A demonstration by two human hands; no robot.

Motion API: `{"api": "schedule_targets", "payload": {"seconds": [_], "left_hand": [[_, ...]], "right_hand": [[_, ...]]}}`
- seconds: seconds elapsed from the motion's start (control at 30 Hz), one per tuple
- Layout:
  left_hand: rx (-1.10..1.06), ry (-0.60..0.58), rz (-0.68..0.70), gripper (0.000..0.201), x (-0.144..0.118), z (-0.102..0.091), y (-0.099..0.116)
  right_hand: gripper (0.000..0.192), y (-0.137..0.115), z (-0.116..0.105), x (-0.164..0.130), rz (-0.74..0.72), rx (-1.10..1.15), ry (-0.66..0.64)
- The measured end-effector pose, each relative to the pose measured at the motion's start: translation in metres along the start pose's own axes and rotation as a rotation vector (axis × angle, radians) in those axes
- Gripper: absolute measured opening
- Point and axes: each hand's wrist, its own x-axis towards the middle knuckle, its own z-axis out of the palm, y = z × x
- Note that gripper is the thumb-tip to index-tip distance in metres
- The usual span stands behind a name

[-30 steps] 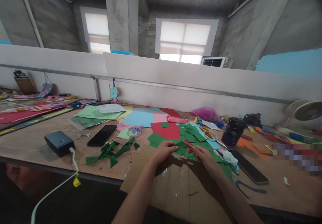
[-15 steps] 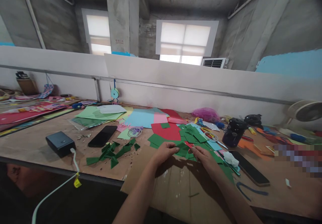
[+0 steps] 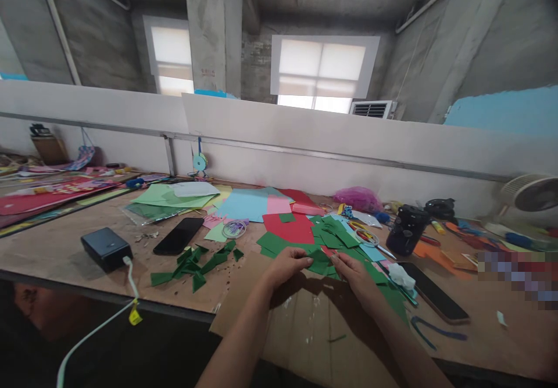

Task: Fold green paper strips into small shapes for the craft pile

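Both hands pinch one green paper piece [image 3: 319,258] at the centre of the frame, just above a sheet of cardboard [image 3: 305,324].

The left hand [image 3: 285,265] and right hand [image 3: 354,269] close fingertips on opposite edges of the piece; over the past second they have barely shifted, nudging slightly right, so the work on this piece looks mid-fold rather than finished. The piece sits at the near edge of a heap of green squares [image 3: 333,234] over red paper [image 3: 288,227]. Folded green scraps [image 3: 192,261] lie left of centre, beside a black phone [image 3: 178,236] and a power bank [image 3: 106,248]. Another phone [image 3: 433,298] lies lower right. The wooden workbench [image 3: 52,248] runs under a white partition [image 3: 305,138]; bare concrete walls and two blinded windows [image 3: 321,65] fill the upper frame.
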Motion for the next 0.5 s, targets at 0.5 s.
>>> {"api": "schedule_targets", "payload": {"seconds": [0.5], "left_hand": [[-0.006, -0.011, 0.007, 0.041, -0.0031, 0.0015, 0.0061]], "right_hand": [[0.041, 0.0004, 0.0076, 0.0013, -0.018, 0.053, 0.030]]}}
